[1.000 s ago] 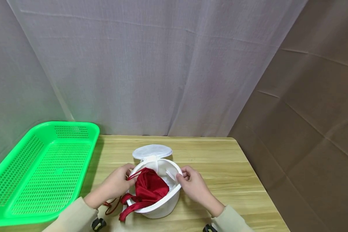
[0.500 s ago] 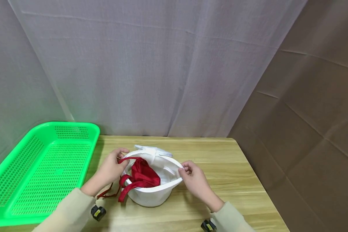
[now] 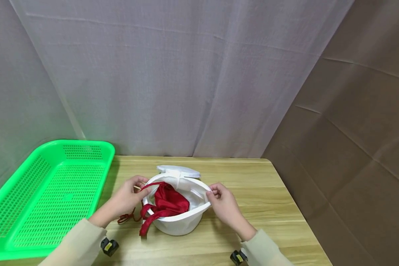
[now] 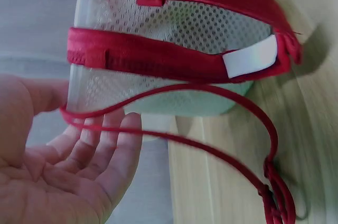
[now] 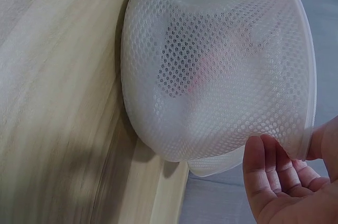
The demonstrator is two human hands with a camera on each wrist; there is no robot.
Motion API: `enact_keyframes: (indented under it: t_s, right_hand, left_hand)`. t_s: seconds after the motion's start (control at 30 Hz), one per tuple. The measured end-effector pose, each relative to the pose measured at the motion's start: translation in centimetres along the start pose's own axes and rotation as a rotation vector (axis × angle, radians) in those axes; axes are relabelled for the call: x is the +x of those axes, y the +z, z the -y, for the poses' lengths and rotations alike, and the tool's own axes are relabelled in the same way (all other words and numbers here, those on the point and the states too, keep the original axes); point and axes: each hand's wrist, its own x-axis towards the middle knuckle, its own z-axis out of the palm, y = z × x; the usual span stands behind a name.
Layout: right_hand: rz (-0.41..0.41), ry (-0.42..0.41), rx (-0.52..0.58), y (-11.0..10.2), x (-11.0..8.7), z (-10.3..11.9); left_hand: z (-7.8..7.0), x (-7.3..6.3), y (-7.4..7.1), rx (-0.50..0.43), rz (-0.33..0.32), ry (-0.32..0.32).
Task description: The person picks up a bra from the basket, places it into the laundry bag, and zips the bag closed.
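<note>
A white mesh laundry bag (image 3: 179, 227) stands on the table, its round lid (image 3: 179, 170) folded back behind the opening. Crumpled inside lies a red satin garment (image 3: 171, 201) with straps hanging over the left side of the rim. My left hand (image 3: 128, 194) pinches the rim at the left, where a thin red cord (image 4: 193, 85) loops out past the thumb. In the left wrist view a strap (image 4: 158, 60) bears a white label (image 4: 251, 57). My right hand (image 3: 222, 201) pinches the opposite rim; its fingers (image 5: 254, 166) lie against the outer mesh.
A large green plastic basket (image 3: 108, 166) stands on the left. The wooden table (image 3: 262, 192) extends to the right of the bag. A grey curtain (image 3: 153, 85) hangs behind, and a brown sheet (image 3: 359, 140) lines the right side.
Both hands pull the rim wider, so the opening is now more oval. The bag's base has shifted slightly away from me; the garment sits lower inside, its straps still over the rim.
</note>
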Motion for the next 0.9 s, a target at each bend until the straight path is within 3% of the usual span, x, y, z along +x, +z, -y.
enact_keyframes:
  t_s: [0.33, 0.47, 0.57, 0.73, 0.9]
  right_hand:
    - [0.004, -0.004, -0.010, -0.1, 0.1, -0.3]
    - [0.000, 0.000, -0.002, -0.1, -0.1, -0.3]
    - [0.001, 0.005, 0.000, -0.1, -0.1, -0.3]
    - [0.008, 0.007, 0.006, -0.1, -0.2, -0.3]
    - [0.009, 0.006, 0.004, -0.1, -0.2, -0.3]
  left_hand:
    - [0.1, -2.8, -0.7, -0.024, 0.133, 0.004]
    - [0.6, -3.7, -0.5, -0.049, 0.196, 0.076]
    - [1.1, -4.3, -0.1, -0.009, 0.211, 0.106]
    - [1.8, -4.8, 0.6, 0.067, 0.229, 0.100]
    - [2.1, -5.2, 1.0, 0.068, 0.235, 0.109]
